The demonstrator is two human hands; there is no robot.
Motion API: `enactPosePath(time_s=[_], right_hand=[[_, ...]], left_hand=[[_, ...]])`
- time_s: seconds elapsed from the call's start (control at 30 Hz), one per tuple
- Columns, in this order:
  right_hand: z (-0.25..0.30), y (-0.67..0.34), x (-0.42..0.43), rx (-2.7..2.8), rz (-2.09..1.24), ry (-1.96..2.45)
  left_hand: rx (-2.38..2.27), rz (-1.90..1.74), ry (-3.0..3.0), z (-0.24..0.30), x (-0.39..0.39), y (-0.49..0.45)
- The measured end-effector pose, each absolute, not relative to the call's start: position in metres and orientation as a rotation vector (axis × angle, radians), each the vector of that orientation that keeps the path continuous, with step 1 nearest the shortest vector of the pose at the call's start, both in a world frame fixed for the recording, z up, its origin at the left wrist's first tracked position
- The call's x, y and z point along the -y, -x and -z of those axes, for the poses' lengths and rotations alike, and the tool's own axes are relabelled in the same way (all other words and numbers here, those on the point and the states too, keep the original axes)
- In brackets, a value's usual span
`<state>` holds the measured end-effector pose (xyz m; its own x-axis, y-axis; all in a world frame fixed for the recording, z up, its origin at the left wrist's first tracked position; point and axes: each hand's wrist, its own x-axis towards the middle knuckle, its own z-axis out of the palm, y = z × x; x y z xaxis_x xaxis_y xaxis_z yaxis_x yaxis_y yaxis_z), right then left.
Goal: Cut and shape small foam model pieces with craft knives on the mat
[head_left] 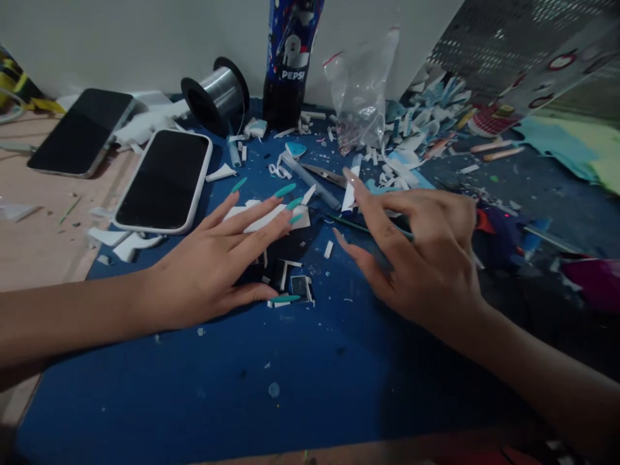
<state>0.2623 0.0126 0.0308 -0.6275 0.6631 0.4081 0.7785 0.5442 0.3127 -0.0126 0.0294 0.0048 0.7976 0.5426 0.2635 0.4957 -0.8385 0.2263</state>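
My left hand (232, 252) lies palm down with fingers spread, over a flat white piece (303, 219) and several small dark pieces with white edges. Its thumb reaches to a small dark square with a white rim (301, 287). My right hand (421, 245) is held to the right, index finger and thumb apart, nothing visible between them. The index fingertip is nearest a white strip (352, 184) and a pointed metal tool (324, 173), whose kind I cannot make out. A small white bit (329, 249) lies between the hands.
Two phones, one black (82, 132) and one white-cased (165, 181), lie left. Behind stand a wire spool (217, 93), a Pepsi bottle (290, 64) and a clear plastic bag (363, 90). Scraps (431, 116) pile at back right. The blue mat (217, 394) covers the table.
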Motion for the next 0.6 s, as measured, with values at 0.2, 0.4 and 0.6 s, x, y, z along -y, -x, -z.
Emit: enactPosePath(time_s=[0.2,0.4,0.6], right_hand=[[-0.027,-0.255,-0.001,2.513,0.305,0.854],[-0.017,-0.242,0.010,2.434,-0.008,0.804],[-0.014,-0.235,0.016,2.560,-0.066,0.817]], left_hand=[[-0.832,-0.438,-2.826,-0.002,-0.028,0.007],[-0.822,-0.385,-2.749,-0.004,-0.031,0.007],[-0.835,-0.434,-2.575,-0.006,-0.034,0.008]])
